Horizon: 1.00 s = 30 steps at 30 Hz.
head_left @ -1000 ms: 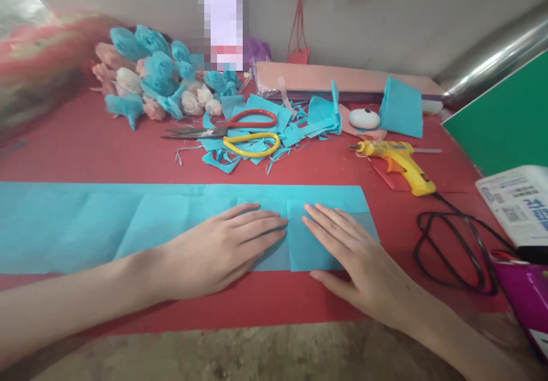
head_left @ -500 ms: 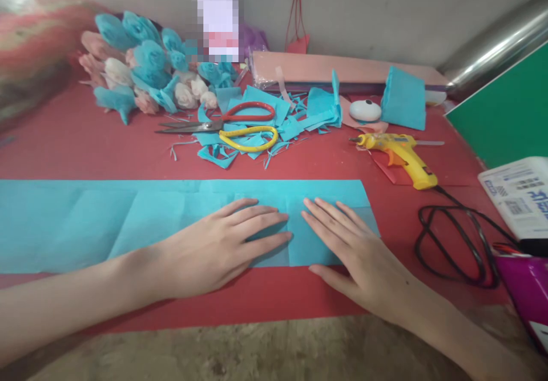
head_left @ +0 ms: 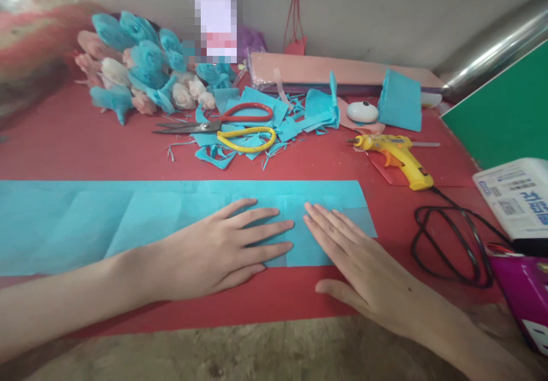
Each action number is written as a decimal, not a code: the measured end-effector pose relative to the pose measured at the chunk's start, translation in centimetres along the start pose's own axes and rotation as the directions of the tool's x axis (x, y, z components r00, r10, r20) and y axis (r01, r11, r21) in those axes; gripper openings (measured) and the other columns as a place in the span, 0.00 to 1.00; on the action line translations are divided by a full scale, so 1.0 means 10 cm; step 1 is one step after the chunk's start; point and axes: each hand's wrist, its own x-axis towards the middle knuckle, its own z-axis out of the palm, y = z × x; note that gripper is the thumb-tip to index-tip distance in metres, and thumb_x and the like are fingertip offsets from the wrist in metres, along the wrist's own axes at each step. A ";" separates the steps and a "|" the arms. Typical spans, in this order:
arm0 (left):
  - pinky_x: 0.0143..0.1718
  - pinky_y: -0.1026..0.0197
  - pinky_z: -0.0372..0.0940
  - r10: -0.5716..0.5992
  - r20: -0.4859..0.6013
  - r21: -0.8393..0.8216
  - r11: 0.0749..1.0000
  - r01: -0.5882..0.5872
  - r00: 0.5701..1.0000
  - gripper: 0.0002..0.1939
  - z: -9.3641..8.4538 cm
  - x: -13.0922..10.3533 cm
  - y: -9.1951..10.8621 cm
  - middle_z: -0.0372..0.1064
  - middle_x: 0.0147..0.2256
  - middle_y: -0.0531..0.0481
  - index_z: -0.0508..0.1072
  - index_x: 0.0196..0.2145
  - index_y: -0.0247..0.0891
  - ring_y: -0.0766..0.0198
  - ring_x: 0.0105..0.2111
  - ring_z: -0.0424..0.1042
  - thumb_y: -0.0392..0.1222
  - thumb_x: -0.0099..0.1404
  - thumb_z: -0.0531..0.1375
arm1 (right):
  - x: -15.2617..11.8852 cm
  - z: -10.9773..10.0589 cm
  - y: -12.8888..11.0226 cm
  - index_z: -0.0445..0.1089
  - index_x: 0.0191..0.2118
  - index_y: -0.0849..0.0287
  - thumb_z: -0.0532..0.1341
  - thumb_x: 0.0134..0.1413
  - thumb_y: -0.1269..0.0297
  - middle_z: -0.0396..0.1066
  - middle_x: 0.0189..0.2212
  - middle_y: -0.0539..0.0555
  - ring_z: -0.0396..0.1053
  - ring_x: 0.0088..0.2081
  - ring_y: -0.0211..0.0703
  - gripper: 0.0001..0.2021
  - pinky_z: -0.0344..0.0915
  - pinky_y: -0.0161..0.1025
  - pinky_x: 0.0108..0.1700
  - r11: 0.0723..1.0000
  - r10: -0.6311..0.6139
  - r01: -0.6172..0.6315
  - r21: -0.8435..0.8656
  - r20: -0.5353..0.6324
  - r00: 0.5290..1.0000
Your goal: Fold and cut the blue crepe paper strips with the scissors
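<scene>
A long strip of blue crepe paper (head_left: 145, 215) lies flat across the red tabletop, with crease lines running across it and its left end out of view. My left hand (head_left: 226, 244) rests palm down on the strip, fingers spread and pointing right. Near the strip's right end, my right hand (head_left: 351, 250) lies flat with its fingers stretched together and the thumb apart, over the red surface. A small gap of paper separates the two sets of fingertips. Neither hand grips anything.
Scissors (head_left: 246, 118) with red and yellow handles lie on blue scraps (head_left: 214, 155) behind the strip. Paper flowers (head_left: 148, 64) are heaped at the back left. A yellow glue gun (head_left: 400, 155) with a looped black cable (head_left: 413, 250) sits right, beside a white box (head_left: 516, 195).
My left fingers have spread wider, and the little-side edge now shows a further digit. My right hand has slid slightly down toward me. The view has shifted a little.
</scene>
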 end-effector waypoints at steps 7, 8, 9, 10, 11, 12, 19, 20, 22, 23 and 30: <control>0.62 0.46 0.46 0.007 0.014 0.000 1.000 -0.007 1.000 0.22 0.01 -0.01 0.00 0.48 0.64 0.53 0.56 0.61 0.45 0.54 0.62 0.53 0.43 0.70 0.47 | -0.07 0.07 0.12 0.32 0.67 0.66 0.46 0.63 0.50 0.42 0.66 0.65 0.38 0.66 0.52 0.36 0.53 0.57 0.61 0.971 0.233 -0.236 -0.036 -0.067 0.970; 0.62 0.46 0.46 0.006 0.018 -0.001 1.000 -0.006 1.000 0.22 0.01 -0.01 0.00 0.48 0.64 0.53 0.56 0.61 0.45 0.54 0.62 0.53 0.43 0.70 0.47 | -0.08 0.08 0.12 0.33 0.67 0.66 0.45 0.63 0.50 0.43 0.66 0.65 0.39 0.66 0.53 0.36 0.53 0.57 0.61 0.967 0.246 -0.250 -0.049 -0.073 0.966; 0.62 0.46 0.46 0.005 0.019 -0.002 1.000 -0.005 1.000 0.22 0.01 -0.01 -0.01 0.48 0.64 0.53 0.56 0.61 0.45 0.54 0.62 0.53 0.43 0.70 0.47 | -0.08 0.08 0.12 0.34 0.67 0.66 0.45 0.63 0.49 0.44 0.65 0.65 0.40 0.66 0.53 0.35 0.53 0.58 0.61 0.963 0.258 -0.263 -0.062 -0.079 0.963; 0.62 0.46 0.46 0.004 0.020 -0.004 1.000 -0.004 1.000 0.22 0.02 -0.01 -0.01 0.48 0.64 0.53 0.56 0.61 0.46 0.54 0.62 0.53 0.43 0.70 0.47 | -0.08 0.09 0.12 0.35 0.67 0.66 0.44 0.63 0.49 0.45 0.65 0.65 0.41 0.66 0.53 0.35 0.52 0.59 0.61 0.959 0.267 -0.273 -0.074 -0.083 0.960; 0.62 0.46 0.46 0.002 0.019 -0.005 1.000 -0.001 1.000 0.22 0.02 -0.01 -0.01 0.48 0.64 0.53 0.56 0.61 0.46 0.54 0.62 0.53 0.43 0.70 0.48 | -0.09 0.09 0.11 0.37 0.67 0.67 0.44 0.63 0.49 0.46 0.65 0.65 0.42 0.66 0.53 0.34 0.52 0.59 0.61 0.956 0.275 -0.282 -0.084 -0.084 0.958; 0.62 0.46 0.46 0.001 0.015 -0.005 1.000 -0.001 1.000 0.22 0.02 -0.01 -0.01 0.49 0.64 0.53 0.56 0.61 0.46 0.54 0.62 0.53 0.43 0.70 0.48 | -0.09 0.09 0.12 0.39 0.66 0.67 0.44 0.63 0.49 0.47 0.65 0.65 0.43 0.66 0.53 0.34 0.51 0.59 0.61 0.952 0.284 -0.292 -0.094 -0.086 0.955; 0.61 0.46 0.47 0.035 -0.038 -0.003 0.999 -0.035 0.999 0.18 -0.07 0.08 0.00 0.58 0.60 0.49 0.63 0.56 0.43 0.55 0.59 0.58 0.45 0.71 0.47 | -0.06 -0.02 0.33 0.60 0.58 0.70 0.45 0.65 0.56 0.61 0.58 0.66 0.53 0.61 0.56 0.25 0.54 0.59 0.59 0.924 0.373 -0.381 0.024 -0.263 0.890; 0.61 0.46 0.47 0.046 -0.049 -0.005 0.999 -0.046 0.998 0.17 -0.09 0.12 0.00 0.62 0.57 0.48 0.66 0.53 0.42 0.55 0.59 0.58 0.46 0.71 0.47 | -0.05 -0.06 0.36 0.64 0.55 0.66 0.47 0.64 0.58 0.65 0.55 0.64 0.57 0.59 0.55 0.22 0.56 0.57 0.58 0.916 0.399 -0.393 0.085 -0.315 0.861; 0.61 0.47 0.48 0.079 -0.059 -0.009 0.997 -0.079 0.995 0.16 -0.15 0.22 -0.02 0.67 0.52 0.46 0.70 0.46 0.41 0.56 0.56 0.60 0.47 0.71 0.46 | -0.02 -0.12 0.42 0.69 0.47 0.58 0.52 0.62 0.61 0.72 0.45 0.58 0.65 0.50 0.51 0.14 0.62 0.52 0.52 0.895 0.446 -0.400 0.197 -0.395 0.803; 0.60 0.48 0.51 0.102 -0.052 -0.011 0.995 -0.103 0.993 0.17 -0.18 0.29 -0.03 0.68 0.49 0.45 0.71 0.43 0.40 0.57 0.54 0.63 0.47 0.71 0.46 | 0.00 -0.13 0.43 0.70 0.43 0.56 0.54 0.60 0.62 0.72 0.39 0.55 0.67 0.45 0.49 0.10 0.64 0.49 0.48 0.888 0.459 -0.394 0.235 -0.416 0.785; 0.38 0.56 0.63 0.214 0.021 0.064 0.974 -0.215 0.977 0.16 -0.24 0.72 -0.10 0.70 0.37 0.47 0.69 0.48 0.35 0.60 0.34 0.68 0.40 0.71 0.45 | 0.12 0.00 0.50 0.61 0.26 0.55 0.58 0.57 0.56 0.63 0.23 0.49 0.61 0.28 0.41 0.12 0.59 0.39 0.30 0.885 0.453 -0.363 0.293 -0.357 0.817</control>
